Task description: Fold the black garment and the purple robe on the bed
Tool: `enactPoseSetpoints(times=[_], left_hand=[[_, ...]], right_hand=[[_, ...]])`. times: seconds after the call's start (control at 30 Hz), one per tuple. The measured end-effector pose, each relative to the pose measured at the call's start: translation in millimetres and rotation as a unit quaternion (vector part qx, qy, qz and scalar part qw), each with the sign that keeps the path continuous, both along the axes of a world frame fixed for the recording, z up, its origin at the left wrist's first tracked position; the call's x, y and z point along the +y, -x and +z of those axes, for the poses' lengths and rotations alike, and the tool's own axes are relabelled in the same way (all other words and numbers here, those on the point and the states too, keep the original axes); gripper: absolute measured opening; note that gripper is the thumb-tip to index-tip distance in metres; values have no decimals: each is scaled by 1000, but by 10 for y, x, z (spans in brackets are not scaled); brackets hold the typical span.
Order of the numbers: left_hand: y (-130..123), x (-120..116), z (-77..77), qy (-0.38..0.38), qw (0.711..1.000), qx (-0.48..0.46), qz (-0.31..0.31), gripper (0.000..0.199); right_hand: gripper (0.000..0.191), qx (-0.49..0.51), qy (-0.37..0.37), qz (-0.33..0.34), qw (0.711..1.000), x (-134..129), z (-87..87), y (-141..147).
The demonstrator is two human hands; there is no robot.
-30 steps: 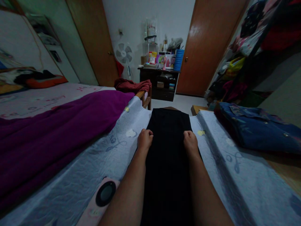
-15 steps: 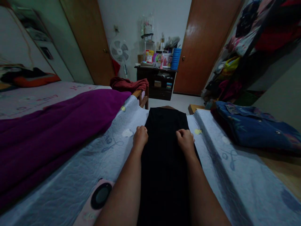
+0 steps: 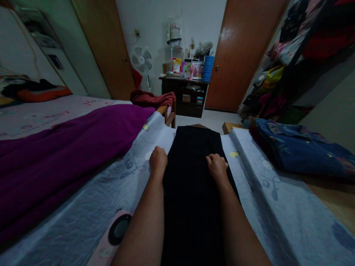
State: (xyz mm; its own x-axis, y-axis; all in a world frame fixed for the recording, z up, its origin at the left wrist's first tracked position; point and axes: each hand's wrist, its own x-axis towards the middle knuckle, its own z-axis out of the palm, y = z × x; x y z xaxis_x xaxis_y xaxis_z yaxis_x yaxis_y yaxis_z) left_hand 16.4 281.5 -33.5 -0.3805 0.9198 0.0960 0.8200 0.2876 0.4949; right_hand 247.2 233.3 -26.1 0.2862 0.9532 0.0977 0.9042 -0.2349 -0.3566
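A long black garment [image 3: 194, 207] lies lengthwise on the pale patterned bed sheet [image 3: 133, 188]; its exact kind is not clear. At its left edge is my left hand [image 3: 158, 161], closed in a fist on the cloth. My right hand [image 3: 217, 167] is also closed, gripping the garment near its right edge, with the fingertips tucked under and partly hidden. Beside my left forearm rests a pink object with a dark round part [image 3: 119, 229], partly covered by the arm.
A purple blanket [image 3: 69, 151] spreads over the left side. On the right lies a folded denim garment [image 3: 307, 151]. Past the bed's wooden end stand a dark cabinet [image 3: 181, 96] and a white fan [image 3: 142, 61]. A reddish cloth [image 3: 152, 99] hangs over the bed end.
My left hand has moved a little to the left, and the garment's left edge has shifted with it. My right hand has hardly moved.
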Motion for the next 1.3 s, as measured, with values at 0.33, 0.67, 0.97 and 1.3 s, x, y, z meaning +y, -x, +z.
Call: enactPoseSetpoints(times=[0.33,0.67,0.97,1.3], left_hand=[[-164,-59,259,-118,992,3,-53,39],[-836,-337,151,50,892,58,-445,65],[-833,-311,-43,90,900,79,-418,94],[-870,-365,-44,86,901,108,-411,85]], right_hand=[[24,60,-45,-51,996,-15,65,-54],[17,-14,-45,3,999,-11,-20,76],[36,97,-94,-129,982,12,88,-208],[19,-48,-18,21,998,-27,3,127]])
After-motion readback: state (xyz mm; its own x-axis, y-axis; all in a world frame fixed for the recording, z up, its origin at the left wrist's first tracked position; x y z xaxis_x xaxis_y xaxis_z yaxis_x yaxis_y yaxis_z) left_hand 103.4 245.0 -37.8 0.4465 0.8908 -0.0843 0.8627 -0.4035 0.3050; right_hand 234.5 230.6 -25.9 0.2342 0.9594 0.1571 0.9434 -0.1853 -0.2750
